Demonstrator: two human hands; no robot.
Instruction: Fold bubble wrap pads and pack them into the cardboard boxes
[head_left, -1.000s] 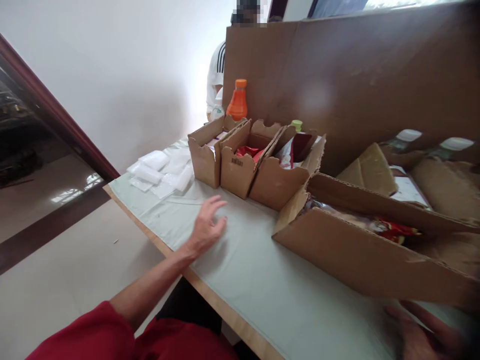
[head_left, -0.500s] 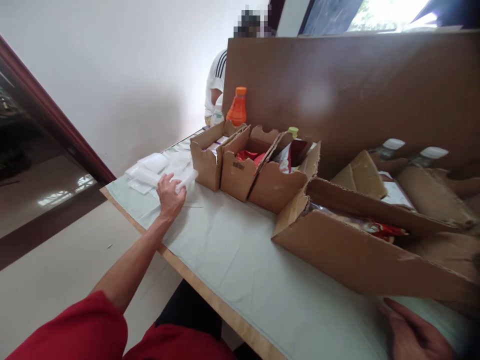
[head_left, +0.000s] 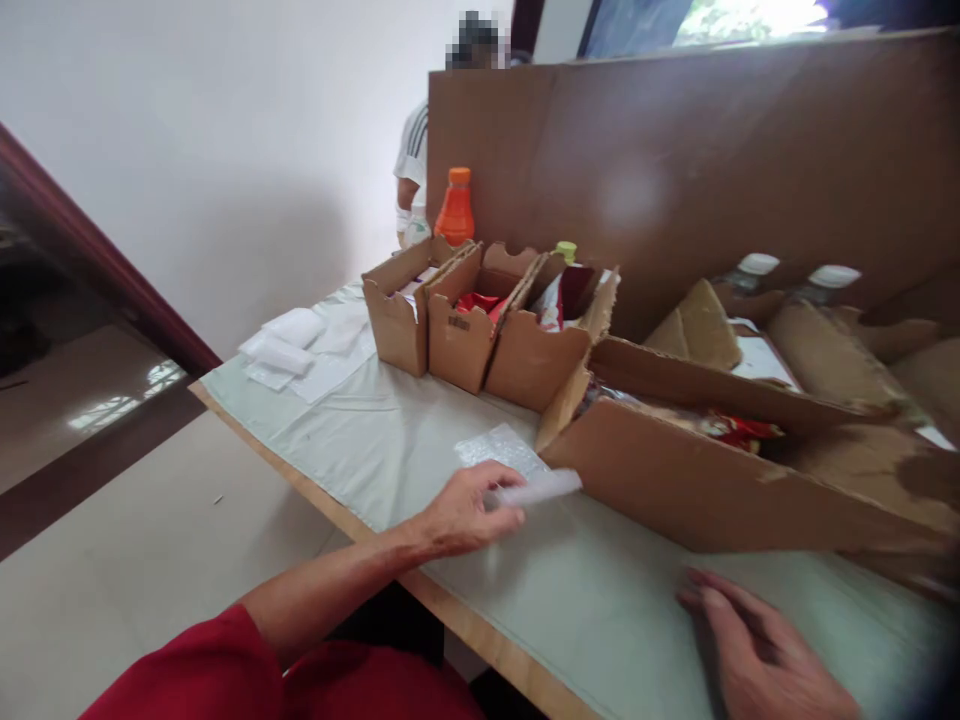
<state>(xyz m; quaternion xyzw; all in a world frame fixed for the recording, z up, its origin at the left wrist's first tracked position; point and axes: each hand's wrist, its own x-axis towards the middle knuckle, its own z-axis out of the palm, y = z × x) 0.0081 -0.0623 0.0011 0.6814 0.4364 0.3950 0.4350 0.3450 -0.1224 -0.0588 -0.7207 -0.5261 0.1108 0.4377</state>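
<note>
My left hand (head_left: 480,508) is closed around one end of a piece of bubble wrap (head_left: 551,487), a whitish, see-through strip held over the table's middle. A flatter part of bubble wrap (head_left: 504,447) spreads out behind the fingers; I cannot tell whether it joins the strip. At the lower right, my right hand (head_left: 772,650) rests low over the tabletop, fingers stretched forward and no object visible in them. More folded bubble wrap pieces (head_left: 289,340) lie in a loose pile at the table's left end.
Cardboard bins (head_left: 397,335) line the table (head_left: 360,440); a longer cardboard bin (head_left: 675,485) with packets stands before my right hand. An orange bottle (head_left: 455,212) and white-capped bottles (head_left: 756,265) stand behind. Beyond a tall cardboard panel (head_left: 600,150) is another person (head_left: 412,145).
My left hand has moved right from the pile, bringing the bubble wrap over the table's middle. My right hand has shifted left and further into view.
</note>
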